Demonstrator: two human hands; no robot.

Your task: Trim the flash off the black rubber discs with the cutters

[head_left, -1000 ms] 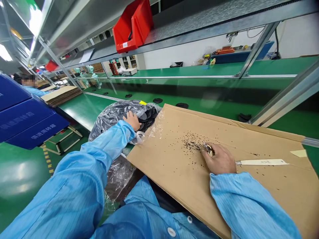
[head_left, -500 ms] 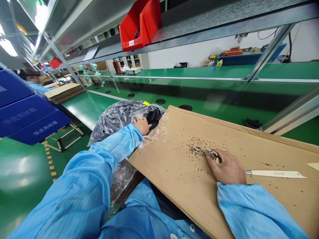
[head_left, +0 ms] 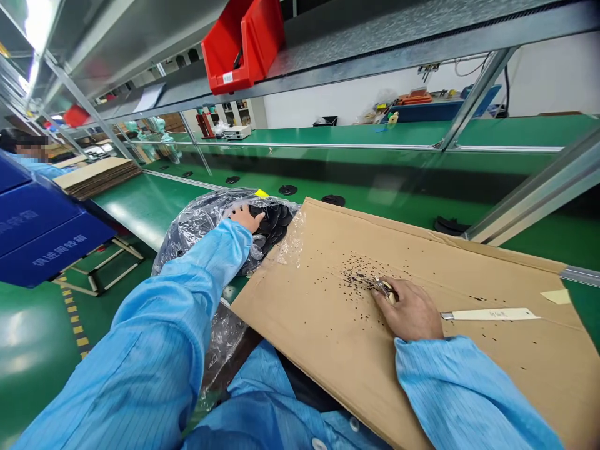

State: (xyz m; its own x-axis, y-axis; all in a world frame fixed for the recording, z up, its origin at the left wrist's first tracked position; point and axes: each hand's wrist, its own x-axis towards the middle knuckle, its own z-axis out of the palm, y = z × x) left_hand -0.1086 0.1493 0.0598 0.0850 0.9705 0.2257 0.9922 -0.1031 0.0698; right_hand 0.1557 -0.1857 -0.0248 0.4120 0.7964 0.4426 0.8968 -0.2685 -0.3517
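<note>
My left hand [head_left: 246, 217] reaches into the mouth of a clear plastic bag [head_left: 187, 231] filled with black, round, flat parts [head_left: 274, 225]. Its thumb stretches out over the parts and the fingers are spread, with nothing gripped. On the cardboard sheet [head_left: 290, 306], my right hand [head_left: 412, 312] is closed round small nippers [head_left: 386, 289]; their metal jaws and a cream handle show past the fingers. Tiny black scraps [head_left: 356, 275] are scattered in front of the jaws. Beside the right wrist lies a cream-handled blade tool [head_left: 497, 314], its handle pointing right.
Black round pieces [head_left: 287, 189] lie in a row on the green bench beyond the cardboard. A red bin [head_left: 244, 50] sits on the shelf overhead. Blue crates [head_left: 56, 231] stand at left, near a cardboard stack [head_left: 98, 175] and another person. A metal post [head_left: 539, 181] rises at right.
My left hand has shifted slightly up and left and opened over the black parts, and the plastic is drawn back from them. The view has turned a little; my right hand keeps the nippers.
</note>
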